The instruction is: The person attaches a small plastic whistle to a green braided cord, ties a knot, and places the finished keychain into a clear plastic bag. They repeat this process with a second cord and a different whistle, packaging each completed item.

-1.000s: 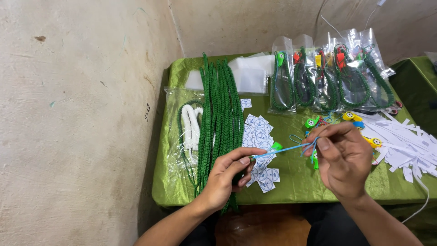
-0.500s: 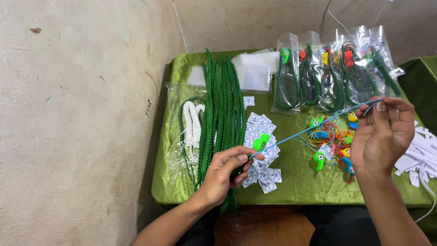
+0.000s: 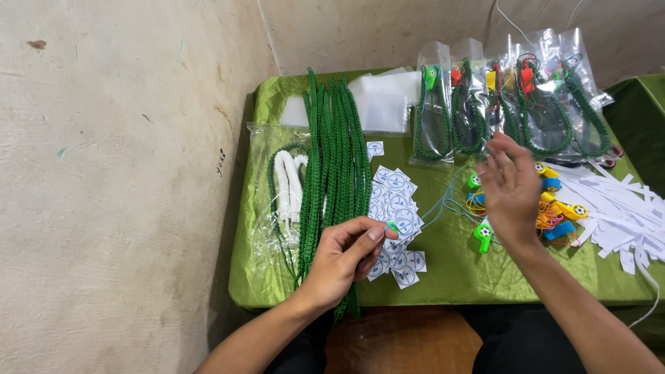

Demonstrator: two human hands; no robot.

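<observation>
Left hand [image 3: 343, 260]: closed in a pinch; a small green whistle [image 3: 392, 227] is gripped between thumb and forefinger tips.
Whistle position: held just above the pile of small round-printed labels [image 3: 397, 208], near the table's front edge, at the 1 o'clock side of the left hand.
Cord [image 3: 443, 197]: a thin light-blue line is seen running from the pinched whistle toward 2 o'clock, up to the right hand.
Right hand [image 3: 511, 190]: raised, fingers spread and blurred; whether the cord is actually gripped cannot be told.
Loose whistles [image 3: 554, 204]: a heap of yellow, blue and green pieces is located at the 3 o'clock side of the right hand, partly hidden by it.
Green braided cords [image 3: 336, 166]: laid in a long bundle at 12 o'clock from the left hand.
Bagged sets [image 3: 512, 104]: clear packets are stacked at 12 o'clock from the right hand.
White paper strips [image 3: 616, 208]: scattered at the far 3 o'clock edge.
Table [image 3: 450, 270]: covered with green cloth.
</observation>
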